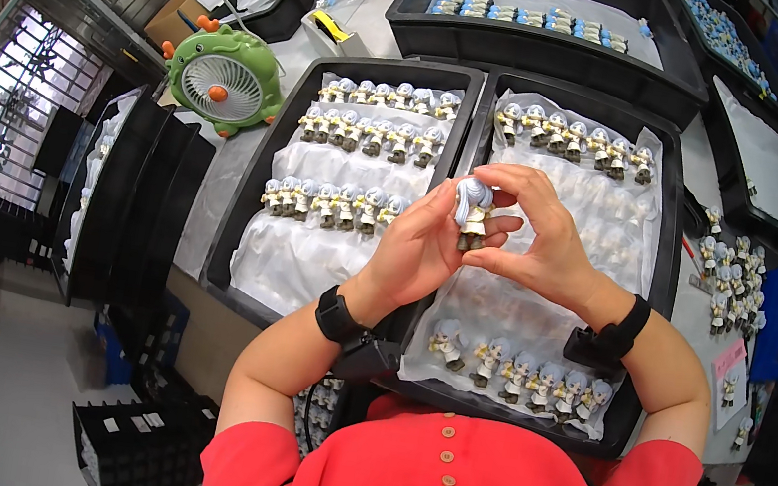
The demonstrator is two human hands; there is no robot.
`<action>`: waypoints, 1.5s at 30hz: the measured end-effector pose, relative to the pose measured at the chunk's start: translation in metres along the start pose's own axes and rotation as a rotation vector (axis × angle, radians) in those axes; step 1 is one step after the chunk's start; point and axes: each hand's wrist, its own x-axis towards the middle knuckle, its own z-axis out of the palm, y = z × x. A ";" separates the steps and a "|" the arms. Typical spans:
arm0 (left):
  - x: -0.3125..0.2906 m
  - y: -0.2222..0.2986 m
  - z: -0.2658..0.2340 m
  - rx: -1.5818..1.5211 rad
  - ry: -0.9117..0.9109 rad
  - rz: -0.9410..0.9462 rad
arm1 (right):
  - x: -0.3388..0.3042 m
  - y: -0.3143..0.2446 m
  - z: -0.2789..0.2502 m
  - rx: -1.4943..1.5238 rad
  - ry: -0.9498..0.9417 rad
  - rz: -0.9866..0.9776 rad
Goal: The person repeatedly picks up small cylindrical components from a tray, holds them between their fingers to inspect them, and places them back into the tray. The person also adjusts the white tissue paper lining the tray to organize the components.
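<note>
Left hand (418, 247) and right hand (540, 241), fingers clamped on small grey-haired plastic figurine (471, 213), above black plastic tray (657, 283) of similar figurines.

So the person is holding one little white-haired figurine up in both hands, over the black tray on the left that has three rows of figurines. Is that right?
Not quite. Both hands, left hand and right hand, do hold one white-haired figurine, but the head view shows them over the right-hand black tray, which has one row along the top and one along the bottom. The three-row tray lies to the left.
</note>
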 end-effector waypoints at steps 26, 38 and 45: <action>-0.132 0.100 -0.029 1.714 0.502 -0.305 | 0.007 0.002 -0.012 0.189 -0.047 0.185; -0.136 0.050 -0.056 1.768 0.293 -0.399 | 0.004 0.017 -0.012 0.125 -0.071 0.221; -0.139 0.063 -0.047 1.787 0.333 -0.379 | -0.011 0.008 0.004 0.095 -0.669 0.364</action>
